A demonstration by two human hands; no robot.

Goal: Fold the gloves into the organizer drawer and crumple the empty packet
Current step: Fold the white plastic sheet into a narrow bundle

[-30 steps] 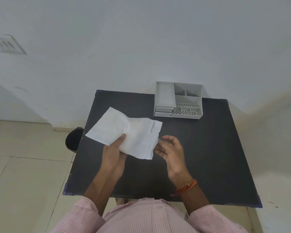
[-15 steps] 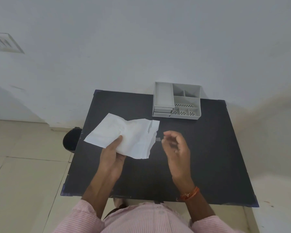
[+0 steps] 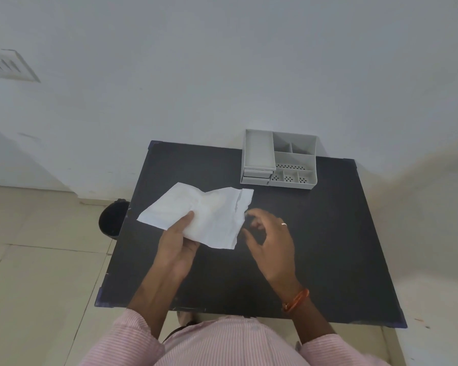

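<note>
- Left hand (image 3: 179,243) pinches the white packet (image 3: 204,216) above the tabletop (image 3: 328,233); keep that grip firm.
- Right hand (image 3: 271,241), fingers loosely apart, empty, should reach into the torn edge for the gloves.

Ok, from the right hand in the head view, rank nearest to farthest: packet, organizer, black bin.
From the right hand:
1. Packet, just to its left, held by the left hand.
2. Organizer, ahead by the wall.
3. Black bin, on the floor past the table's left edge.
</note>
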